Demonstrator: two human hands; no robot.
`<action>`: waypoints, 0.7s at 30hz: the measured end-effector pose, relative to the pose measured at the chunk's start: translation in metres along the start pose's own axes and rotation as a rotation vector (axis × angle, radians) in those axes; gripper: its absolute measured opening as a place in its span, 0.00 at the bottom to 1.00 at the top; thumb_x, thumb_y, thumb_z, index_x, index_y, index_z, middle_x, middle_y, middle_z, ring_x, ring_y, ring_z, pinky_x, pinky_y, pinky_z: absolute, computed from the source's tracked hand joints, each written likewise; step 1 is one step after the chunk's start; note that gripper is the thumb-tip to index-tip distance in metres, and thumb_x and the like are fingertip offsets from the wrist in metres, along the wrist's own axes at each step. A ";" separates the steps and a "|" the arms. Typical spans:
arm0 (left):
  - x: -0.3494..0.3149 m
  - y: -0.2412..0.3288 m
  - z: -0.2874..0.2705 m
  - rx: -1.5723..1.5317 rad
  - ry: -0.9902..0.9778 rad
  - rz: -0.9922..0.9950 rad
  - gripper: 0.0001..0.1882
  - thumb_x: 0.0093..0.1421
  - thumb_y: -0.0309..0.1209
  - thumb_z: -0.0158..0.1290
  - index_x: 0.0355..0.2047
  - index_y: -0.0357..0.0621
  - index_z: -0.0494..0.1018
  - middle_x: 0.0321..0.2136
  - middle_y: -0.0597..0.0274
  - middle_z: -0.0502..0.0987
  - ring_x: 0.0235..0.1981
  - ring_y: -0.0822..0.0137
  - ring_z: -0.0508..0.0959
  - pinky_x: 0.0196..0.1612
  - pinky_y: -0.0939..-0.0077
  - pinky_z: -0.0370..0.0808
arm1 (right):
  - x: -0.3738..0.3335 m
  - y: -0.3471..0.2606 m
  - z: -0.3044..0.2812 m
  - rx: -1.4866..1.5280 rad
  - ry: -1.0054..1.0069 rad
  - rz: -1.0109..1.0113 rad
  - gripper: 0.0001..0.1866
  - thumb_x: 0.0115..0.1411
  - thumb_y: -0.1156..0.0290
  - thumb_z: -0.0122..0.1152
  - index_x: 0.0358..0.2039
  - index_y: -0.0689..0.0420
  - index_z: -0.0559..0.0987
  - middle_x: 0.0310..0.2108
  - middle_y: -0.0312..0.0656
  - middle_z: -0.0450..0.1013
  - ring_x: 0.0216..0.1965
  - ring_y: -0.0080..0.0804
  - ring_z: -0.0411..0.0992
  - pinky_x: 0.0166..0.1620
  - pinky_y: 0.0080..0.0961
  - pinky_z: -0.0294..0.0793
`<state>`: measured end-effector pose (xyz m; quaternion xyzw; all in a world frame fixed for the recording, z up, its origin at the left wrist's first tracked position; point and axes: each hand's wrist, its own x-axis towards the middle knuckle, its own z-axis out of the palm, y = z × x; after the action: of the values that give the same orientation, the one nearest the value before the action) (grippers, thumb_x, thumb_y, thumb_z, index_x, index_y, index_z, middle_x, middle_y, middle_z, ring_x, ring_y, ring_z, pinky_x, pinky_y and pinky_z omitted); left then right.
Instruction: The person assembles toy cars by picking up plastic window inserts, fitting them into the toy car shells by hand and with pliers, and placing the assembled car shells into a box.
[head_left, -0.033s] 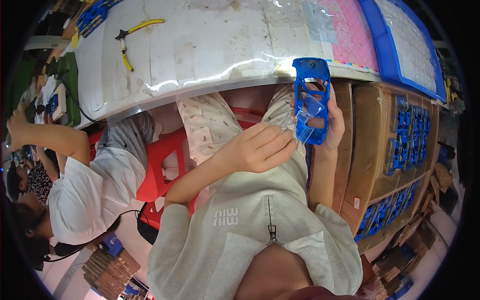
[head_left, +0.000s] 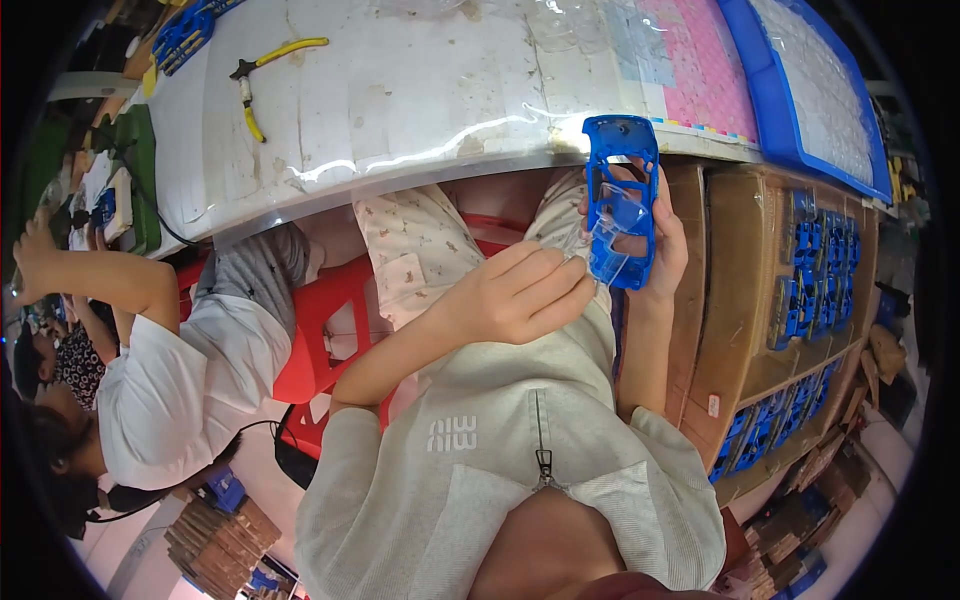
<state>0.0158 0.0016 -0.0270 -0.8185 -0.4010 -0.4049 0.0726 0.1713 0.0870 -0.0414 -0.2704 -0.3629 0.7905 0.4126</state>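
Observation:
My right hand holds a blue toy car body shell upright, just below the table's edge over my lap. My left hand is beside the shell's lower end. Its fingertips pinch a clear plastic insert that lies against the inside of the shell. Both forearms rise from my grey zip-up top.
A white worktable carries yellow-handled pliers, a pink mat and a blue tray. Cardboard boxes on my right hold several blue shells. A person in a white shirt sits on my left by a red stool.

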 end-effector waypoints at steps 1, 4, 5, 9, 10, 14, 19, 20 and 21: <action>0.000 0.000 0.002 -0.001 0.000 -0.002 0.12 0.41 0.25 0.53 0.30 0.39 0.71 0.31 0.61 0.72 0.30 0.69 0.71 0.32 0.77 0.70 | 0.000 0.001 0.002 -0.047 0.010 -0.003 0.30 0.56 0.54 0.44 0.56 0.57 0.55 0.49 0.56 0.62 0.36 0.42 0.69 0.32 0.32 0.74; 0.001 -0.001 0.006 0.005 0.034 -0.052 0.13 0.40 0.25 0.53 0.30 0.39 0.72 0.31 0.61 0.72 0.30 0.69 0.71 0.32 0.76 0.70 | -0.001 0.008 0.001 -0.076 0.057 -0.014 0.31 0.55 0.55 0.44 0.56 0.59 0.55 0.48 0.52 0.63 0.36 0.43 0.70 0.35 0.32 0.73; 0.002 -0.001 0.007 0.011 0.066 -0.064 0.13 0.40 0.25 0.53 0.30 0.39 0.73 0.30 0.62 0.72 0.30 0.69 0.71 0.31 0.77 0.70 | -0.001 0.010 0.000 -0.100 0.066 -0.036 0.31 0.55 0.56 0.44 0.55 0.60 0.55 0.47 0.51 0.63 0.36 0.43 0.70 0.36 0.33 0.73; 0.001 0.001 0.012 -0.009 0.159 -0.153 0.14 0.37 0.25 0.54 0.29 0.38 0.74 0.26 0.64 0.70 0.28 0.69 0.70 0.28 0.77 0.69 | -0.002 0.011 0.006 -0.029 0.090 -0.004 0.31 0.53 0.56 0.46 0.54 0.61 0.56 0.44 0.52 0.65 0.35 0.43 0.70 0.36 0.33 0.73; 0.001 0.002 0.012 -0.010 0.158 -0.154 0.14 0.37 0.25 0.54 0.29 0.38 0.74 0.26 0.64 0.70 0.28 0.69 0.70 0.28 0.77 0.69 | -0.001 0.011 0.007 -0.029 0.092 -0.003 0.31 0.53 0.56 0.46 0.54 0.61 0.56 0.44 0.52 0.65 0.35 0.43 0.70 0.36 0.33 0.73; 0.001 0.008 0.009 0.013 0.153 -0.145 0.13 0.37 0.24 0.55 0.28 0.38 0.75 0.22 0.66 0.68 0.25 0.70 0.68 0.26 0.77 0.68 | 0.000 0.012 0.011 -0.067 0.048 -0.011 0.30 0.52 0.56 0.47 0.50 0.61 0.57 0.41 0.54 0.65 0.34 0.42 0.71 0.32 0.31 0.75; 0.002 0.006 0.008 -0.084 0.170 -0.228 0.14 0.36 0.23 0.55 0.29 0.38 0.75 0.21 0.67 0.67 0.23 0.70 0.67 0.24 0.77 0.66 | 0.001 0.012 0.017 -0.060 0.054 -0.015 0.30 0.52 0.56 0.48 0.50 0.61 0.57 0.40 0.55 0.65 0.33 0.42 0.71 0.31 0.31 0.75; 0.003 0.005 0.008 -0.126 0.185 -0.242 0.15 0.36 0.22 0.55 0.29 0.38 0.75 0.20 0.67 0.66 0.22 0.70 0.67 0.23 0.77 0.65 | 0.001 0.012 0.016 -0.065 0.045 -0.017 0.29 0.52 0.56 0.48 0.50 0.60 0.57 0.40 0.55 0.65 0.33 0.42 0.71 0.31 0.31 0.75; 0.004 0.006 0.008 -0.168 0.200 -0.255 0.15 0.35 0.22 0.55 0.29 0.38 0.75 0.20 0.68 0.66 0.22 0.70 0.67 0.23 0.77 0.65 | 0.001 0.012 0.015 -0.071 0.036 -0.020 0.29 0.52 0.56 0.48 0.50 0.60 0.57 0.41 0.55 0.65 0.33 0.42 0.71 0.32 0.32 0.75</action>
<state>0.0259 0.0037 -0.0285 -0.7200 -0.4571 -0.5221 -0.0085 0.1540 0.0775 -0.0420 -0.2954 -0.3857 0.7681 0.4172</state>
